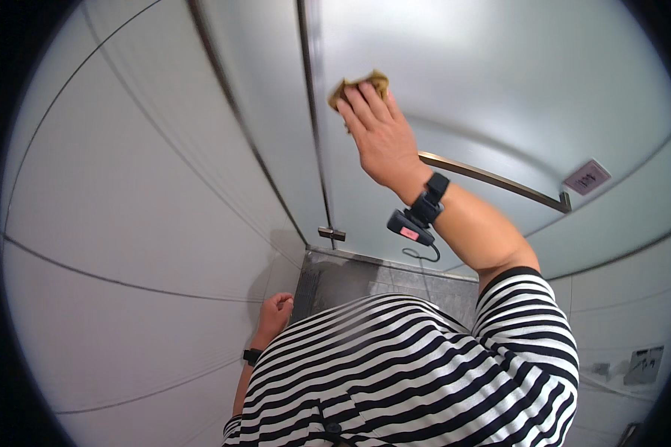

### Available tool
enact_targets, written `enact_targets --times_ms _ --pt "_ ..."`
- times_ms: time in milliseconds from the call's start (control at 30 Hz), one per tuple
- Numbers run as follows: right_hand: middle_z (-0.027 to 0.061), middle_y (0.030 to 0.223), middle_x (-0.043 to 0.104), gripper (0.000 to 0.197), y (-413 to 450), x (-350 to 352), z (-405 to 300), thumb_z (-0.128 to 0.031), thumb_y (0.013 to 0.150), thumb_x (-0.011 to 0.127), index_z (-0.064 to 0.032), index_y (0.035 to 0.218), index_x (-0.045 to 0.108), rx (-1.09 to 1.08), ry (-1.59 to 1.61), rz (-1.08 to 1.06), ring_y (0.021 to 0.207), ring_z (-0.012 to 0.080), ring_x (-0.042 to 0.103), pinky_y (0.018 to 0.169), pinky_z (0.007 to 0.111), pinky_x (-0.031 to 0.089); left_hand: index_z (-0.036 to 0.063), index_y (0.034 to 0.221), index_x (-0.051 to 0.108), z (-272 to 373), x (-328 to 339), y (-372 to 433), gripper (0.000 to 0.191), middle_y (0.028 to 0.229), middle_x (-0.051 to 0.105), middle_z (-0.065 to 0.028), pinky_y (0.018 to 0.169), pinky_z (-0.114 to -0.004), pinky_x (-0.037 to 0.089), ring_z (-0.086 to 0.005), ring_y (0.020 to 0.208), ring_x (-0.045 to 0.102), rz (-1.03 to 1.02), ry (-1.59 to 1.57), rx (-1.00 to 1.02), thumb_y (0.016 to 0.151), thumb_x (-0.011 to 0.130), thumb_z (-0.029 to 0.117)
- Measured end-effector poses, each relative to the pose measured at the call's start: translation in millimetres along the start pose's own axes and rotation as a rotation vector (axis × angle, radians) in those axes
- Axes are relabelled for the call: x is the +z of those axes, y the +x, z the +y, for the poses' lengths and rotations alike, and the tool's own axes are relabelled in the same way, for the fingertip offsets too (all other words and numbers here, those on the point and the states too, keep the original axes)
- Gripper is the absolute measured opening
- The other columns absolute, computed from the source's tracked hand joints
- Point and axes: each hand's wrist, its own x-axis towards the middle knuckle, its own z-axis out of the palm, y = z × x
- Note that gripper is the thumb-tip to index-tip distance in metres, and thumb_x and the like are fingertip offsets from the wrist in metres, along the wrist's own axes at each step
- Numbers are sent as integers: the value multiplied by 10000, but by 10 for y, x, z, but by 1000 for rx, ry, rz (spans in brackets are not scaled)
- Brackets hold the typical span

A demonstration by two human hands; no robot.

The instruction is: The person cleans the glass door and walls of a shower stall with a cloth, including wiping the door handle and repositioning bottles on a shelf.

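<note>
My right hand [381, 137] presses a crumpled yellow-brown cloth [379, 79] against a frosted glass door [497, 67], fingers spread over it. The cloth is near the door's left edge, above and left of a long metal bar handle [497, 180]. A black strap with a small device [412, 226] and a short cord is around my right wrist. Low at my left side, my left hand [275, 314] hangs beside the tiled wall with its fingers curled. Nothing shows in it, though part of the palm is hidden.
Pale wall tiles [145, 223] rise on the left. A metal hinge [331, 233] joins the glass panels low down. Grey floor tiles [341, 279] look wet in places. A pink sign [587, 177] sits by the handle's right end, and a metal wall plate [643, 365] is at lower right.
</note>
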Motion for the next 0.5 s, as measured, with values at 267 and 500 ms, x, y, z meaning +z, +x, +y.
enact_targets --times_ms 267,500 --pt "110 1124 527 451 -1038 -948 482 -54 715 588 -71 1162 534 302 -282 68 1097 291 489 1010 457 337 6 985 626 727 -193 396 188 820 636 -25 683 -239 462 -92 748 580 -169 26 207 860 570 135" --pt "166 1113 516 471 -1383 -1238 912 10 739 558 -34 1203 490 760 -240 353 1077 351 468 905 435 390 -6 1036 605 2201 158 765 201 955 620 -87 741 -264 466 -144 833 573 -8 -5 898 845 565 47"
